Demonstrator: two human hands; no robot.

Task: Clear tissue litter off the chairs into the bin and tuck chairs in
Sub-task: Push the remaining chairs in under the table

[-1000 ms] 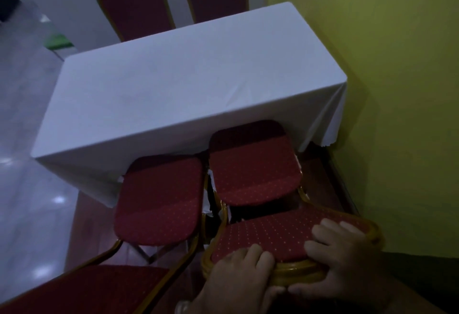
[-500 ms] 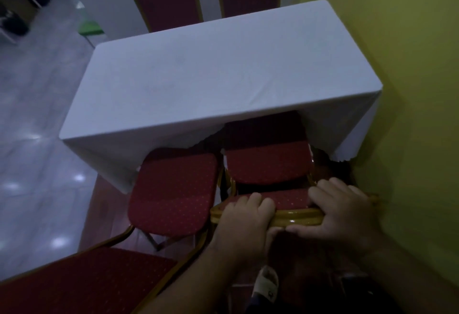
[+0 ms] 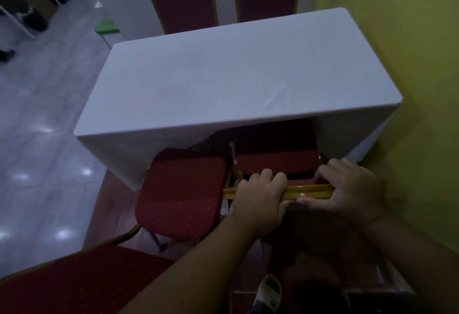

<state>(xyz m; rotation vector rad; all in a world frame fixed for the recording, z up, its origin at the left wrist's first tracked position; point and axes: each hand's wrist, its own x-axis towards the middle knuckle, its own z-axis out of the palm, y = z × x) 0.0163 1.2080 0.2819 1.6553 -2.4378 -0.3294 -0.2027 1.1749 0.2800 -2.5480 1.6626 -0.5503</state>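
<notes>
Since a second ago the right-hand chair (image 3: 277, 162) has slid well forward: its seat, then mostly in the open, now sits largely beneath the overhanging white tablecloth (image 3: 231, 80), and the backrest, which leaned toward me with its red face showing, now reads almost edge-on as a gold top rail (image 3: 308, 190). My left hand (image 3: 258, 199) is curled over that rail near its left end, fingers wrapped down the far side; my right hand (image 3: 347, 192) clamps the right end, fingers over the top and thumb underneath. Both are closed firmly on the rail, neither spread.

What the next push turns on, as I judge it: the rail's long axis runs left to right, parallel to the table's near edge, and the table lies straight ahead of both hands. A square, even shove from both hands should finish the tuck; the yellow wall (image 3: 397, 65) sits close on the right, so drifting that way risks a scrape.

The neighbouring chair (image 3: 181, 194) to the left has only its front edge under the cloth, and a third chair's backrest (image 3: 74, 281) lies nearest me at lower left. I'd say both want tucking; my left hand is the nearer. I see no tissue on either seat, nor any bin
</notes>
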